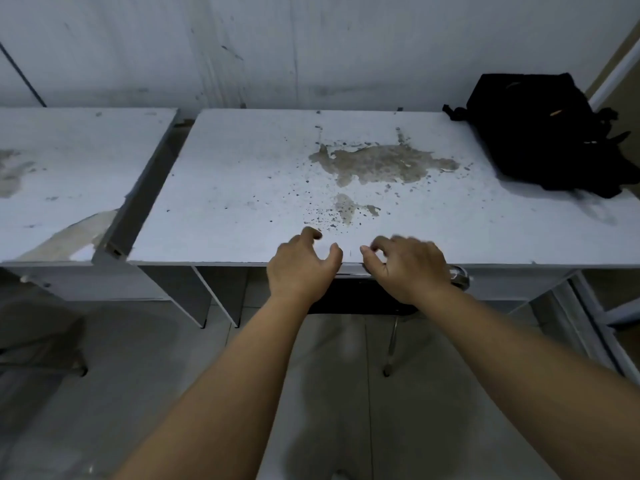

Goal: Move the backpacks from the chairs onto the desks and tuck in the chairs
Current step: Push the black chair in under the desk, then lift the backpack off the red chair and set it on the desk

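Backpack: a black backpack (540, 133) lies on the white desk (242, 188) at its far right corner, straps spilling toward the right edge.
Chair: a dark chair (363, 299) sits pushed under the desk's near edge; only a strip of its dark top and one chrome leg (391, 344) show below the desktop.
Left hand: the left hand (303, 268) is over the near edge of the desk, around the middle, fingers spread and curled, holding nothing.
Right hand: the right hand (408, 268) is just beside it at the same edge, fingers loosely curled, nothing in its grasp; whether either hand touches the chair below cannot be told.
Desk surface: worn, with a large brown patch (381, 164) where the coating has peeled, and dark specks around it.
Neighbour: a second white desk (69, 174) stands to the left, a narrow gap between the two.
Floor: pale tiles (138, 393) below.
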